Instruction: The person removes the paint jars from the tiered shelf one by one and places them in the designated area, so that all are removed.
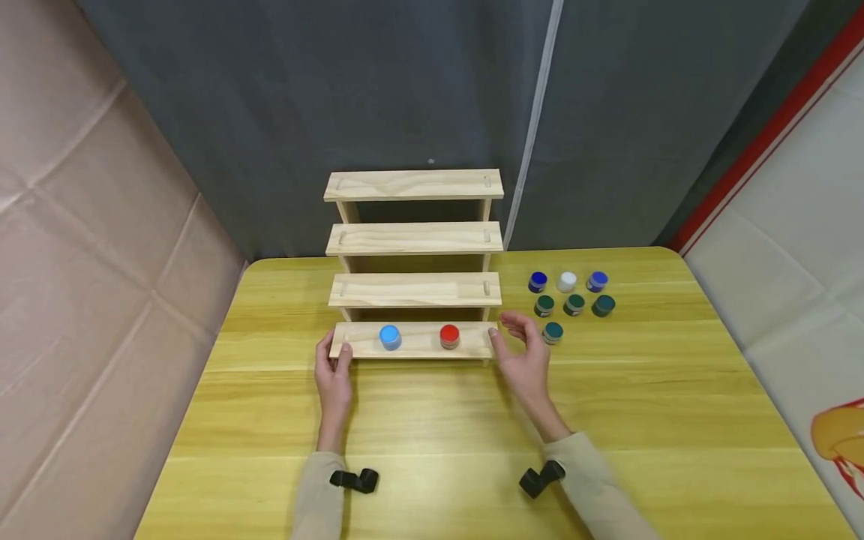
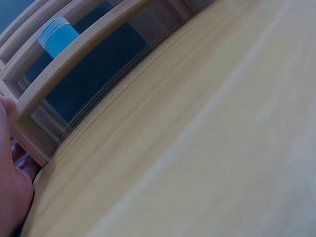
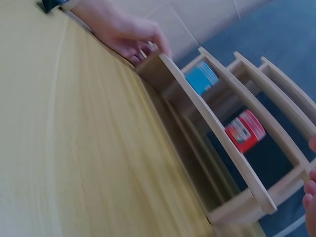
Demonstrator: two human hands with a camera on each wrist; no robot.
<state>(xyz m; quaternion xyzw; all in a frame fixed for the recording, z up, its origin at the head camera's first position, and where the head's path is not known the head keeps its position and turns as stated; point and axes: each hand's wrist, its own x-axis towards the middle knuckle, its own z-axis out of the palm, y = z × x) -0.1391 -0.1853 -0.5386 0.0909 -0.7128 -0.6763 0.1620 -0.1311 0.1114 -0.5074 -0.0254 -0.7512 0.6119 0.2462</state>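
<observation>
A pale wooden four-tier display rack (image 1: 415,289) stands near the table's far edge. On its lowest step sit a blue-lidded jar (image 1: 390,337) and a red-lidded jar (image 1: 449,337), apart from each other. My left hand (image 1: 334,386) grips the left end of that step, thumb on top, fingers round the side panel. At the right end, my right hand (image 1: 526,367) has its thumb touching or very near the board's edge and its fingers spread away. In the right wrist view, only some fingertips (image 3: 310,187) of the right hand show.
Right of the rack, several small jars stand in rough rows on the table (image 1: 439,435): a white one (image 1: 567,282), blue ones such as the far-right jar (image 1: 597,281), and dark green ones such as the nearest jar (image 1: 552,333). A grey curtain (image 1: 405,82) hangs behind.
</observation>
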